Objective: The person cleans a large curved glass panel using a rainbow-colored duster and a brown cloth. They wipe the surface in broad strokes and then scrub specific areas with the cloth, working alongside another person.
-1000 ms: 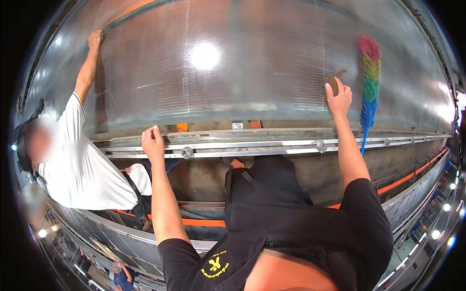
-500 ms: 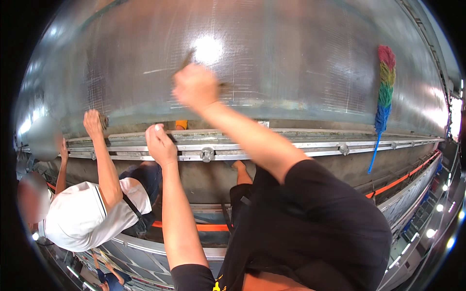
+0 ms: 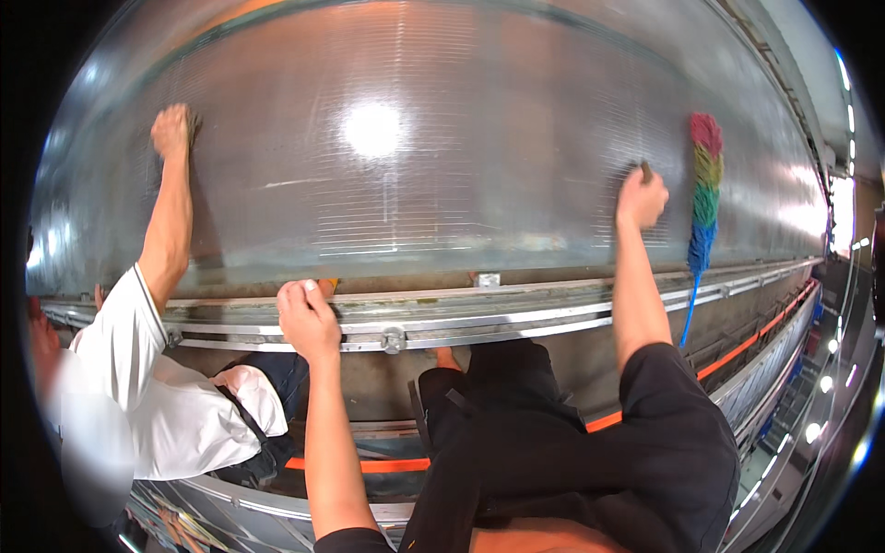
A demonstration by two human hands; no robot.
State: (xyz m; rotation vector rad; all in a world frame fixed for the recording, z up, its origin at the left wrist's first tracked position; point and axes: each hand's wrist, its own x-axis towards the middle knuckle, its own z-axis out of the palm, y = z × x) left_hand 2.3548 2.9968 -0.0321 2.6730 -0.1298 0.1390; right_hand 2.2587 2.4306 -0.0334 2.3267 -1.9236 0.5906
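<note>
A large glossy, greyish sheet [image 3: 516,138] with rows of fine light lines spreads before me. On its right part my right hand [image 3: 643,198] is closed around a small brown, flat-looking piece [image 3: 646,171]; only its tip shows, so its kind is unclear. My left hand [image 3: 310,320] is at the metal rail [image 3: 470,324] along the sheet's near edge, fingers curled in; whatever they hold, if anything, is hidden. Right of my right hand, a rainbow-coloured duster [image 3: 705,189] with a blue handle lies on the sheet, its handle reaching over the rail.
At left, a co-worker in a white shirt [image 3: 198,415] reaches onto the sheet, a brown piece [image 3: 194,124] in the hand. An orange bar [image 3: 359,464] runs low behind the rail. Beams and lights line the far right.
My right hand has swept from the sheet's middle to its right part, near the duster. My left hand stays by the rail. The co-worker's hand has moved farther up the sheet.
</note>
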